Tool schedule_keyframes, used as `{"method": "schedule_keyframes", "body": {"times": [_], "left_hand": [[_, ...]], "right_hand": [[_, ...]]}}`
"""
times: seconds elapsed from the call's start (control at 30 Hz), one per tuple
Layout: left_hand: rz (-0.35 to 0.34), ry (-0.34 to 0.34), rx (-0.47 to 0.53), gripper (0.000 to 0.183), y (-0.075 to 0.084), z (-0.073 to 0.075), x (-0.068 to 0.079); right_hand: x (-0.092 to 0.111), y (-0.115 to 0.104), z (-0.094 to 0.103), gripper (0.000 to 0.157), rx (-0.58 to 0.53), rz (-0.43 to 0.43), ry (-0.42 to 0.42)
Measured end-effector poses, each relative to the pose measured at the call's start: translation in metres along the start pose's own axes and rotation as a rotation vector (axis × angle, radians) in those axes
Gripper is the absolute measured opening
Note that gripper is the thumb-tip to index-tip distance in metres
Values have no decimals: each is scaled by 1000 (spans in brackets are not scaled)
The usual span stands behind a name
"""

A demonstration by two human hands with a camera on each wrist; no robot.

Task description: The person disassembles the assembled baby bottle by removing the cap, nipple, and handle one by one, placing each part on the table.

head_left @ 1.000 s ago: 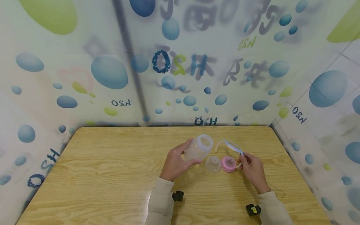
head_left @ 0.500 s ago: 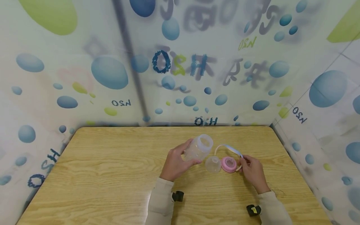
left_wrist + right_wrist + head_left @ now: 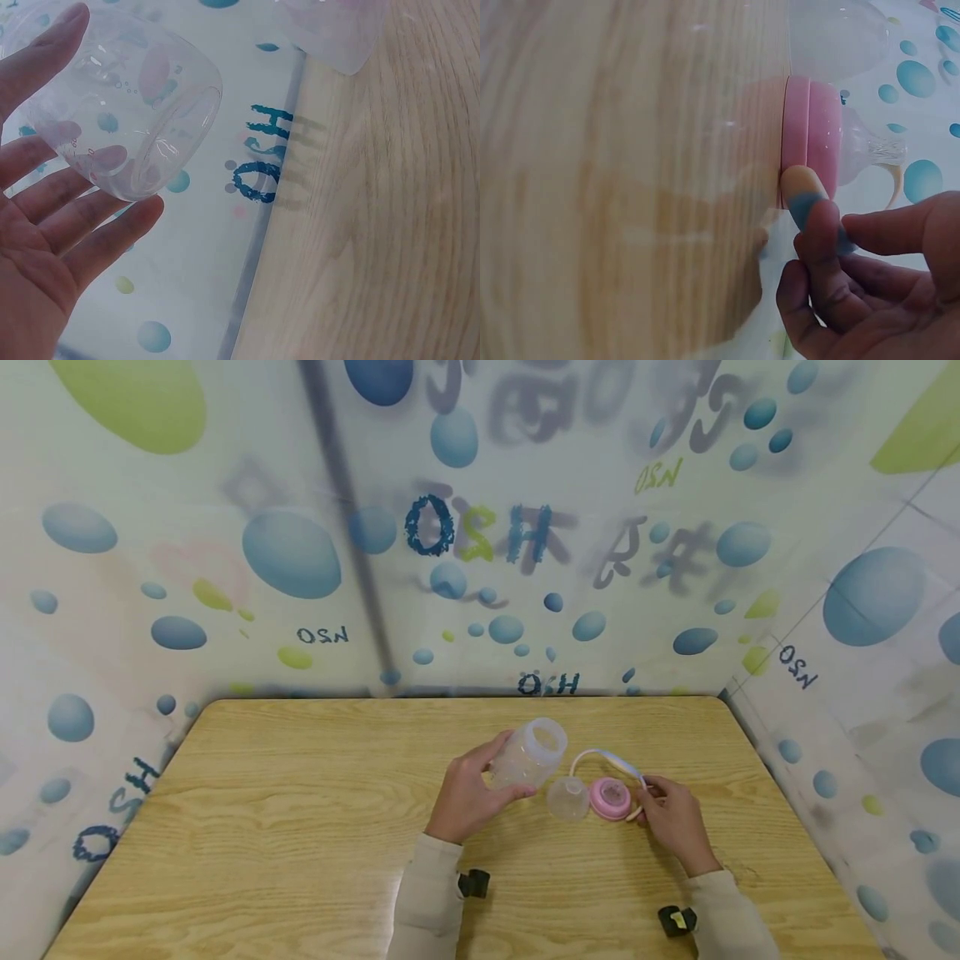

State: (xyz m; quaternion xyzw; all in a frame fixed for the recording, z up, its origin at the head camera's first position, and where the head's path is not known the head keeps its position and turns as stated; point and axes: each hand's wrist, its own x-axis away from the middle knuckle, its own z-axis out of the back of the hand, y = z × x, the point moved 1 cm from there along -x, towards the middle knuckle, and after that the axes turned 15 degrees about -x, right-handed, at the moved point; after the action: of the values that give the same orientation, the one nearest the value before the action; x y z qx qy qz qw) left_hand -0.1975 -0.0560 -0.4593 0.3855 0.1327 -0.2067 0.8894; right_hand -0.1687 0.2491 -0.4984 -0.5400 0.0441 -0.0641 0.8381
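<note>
My left hand (image 3: 468, 793) grips a clear baby bottle (image 3: 525, 758), tilted with its open mouth away from me to the right. In the left wrist view the bottle (image 3: 142, 97) looks see-through with faint markings, thumb on one side and fingers on the other. My right hand (image 3: 677, 818) pinches a thin curved strip (image 3: 618, 762), pale blue along its middle and cream at its ends, between thumb and fingers. The strip arches behind a pink collar with a clear teat (image 3: 611, 798). In the right wrist view its rounded cream end (image 3: 802, 180) overlaps the pink collar (image 3: 810, 139).
A clear dome cap (image 3: 567, 799) stands on the wooden table (image 3: 300, 827), left of the pink collar and between the hands. Behind the table rises a wall (image 3: 480, 635) printed with bubbles and letters; another wall stands on the right.
The curved strip has come down and slightly left, its far end now by the dome cap. My right hand has shifted slightly with it. The left hand and bottle stay put.
</note>
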Motion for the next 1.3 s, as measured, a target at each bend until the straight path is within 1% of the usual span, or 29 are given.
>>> {"method": "schedule_keyframes", "body": {"times": [0.33,0.4,0.47,0.57,0.63,0.67,0.73,0.87,0.93,1.03,1.1,1.2,1.3], "left_hand": [[3,-5,9,77,0,0,0],[2,-6,10,77,0,-1,0],[2,-8,12,76,0,-1,0],[4,-9,9,76,0,-1,0],[3,-8,6,76,0,-1,-1],[3,-7,3,76,0,-1,-1],[0,-4,-1,76,1,-1,-1],[-3,-1,6,76,1,-2,-2],[-2,-3,14,76,0,-2,-2],[1,-10,27,77,-1,-3,-1],[1,-16,31,77,-1,-3,-1],[7,-31,36,78,-1,-4,-1],[13,-47,44,78,-1,-5,-1]], "right_hand": [[-1,1,0,35,12,-19,0],[0,1,0,35,16,-14,1],[1,0,1,37,46,0,16],[2,-4,4,43,101,12,48],[4,-8,6,49,134,6,68],[4,-10,6,51,139,3,74],[5,-16,5,55,117,9,73],[8,-28,-3,55,12,103,81],[11,-34,-9,51,-54,158,91],[13,-43,-20,45,-123,215,102],[14,-50,-29,41,-166,261,87],[14,-60,-43,41,-222,349,-2],[16,-70,-55,48,-277,417,-121]]}}
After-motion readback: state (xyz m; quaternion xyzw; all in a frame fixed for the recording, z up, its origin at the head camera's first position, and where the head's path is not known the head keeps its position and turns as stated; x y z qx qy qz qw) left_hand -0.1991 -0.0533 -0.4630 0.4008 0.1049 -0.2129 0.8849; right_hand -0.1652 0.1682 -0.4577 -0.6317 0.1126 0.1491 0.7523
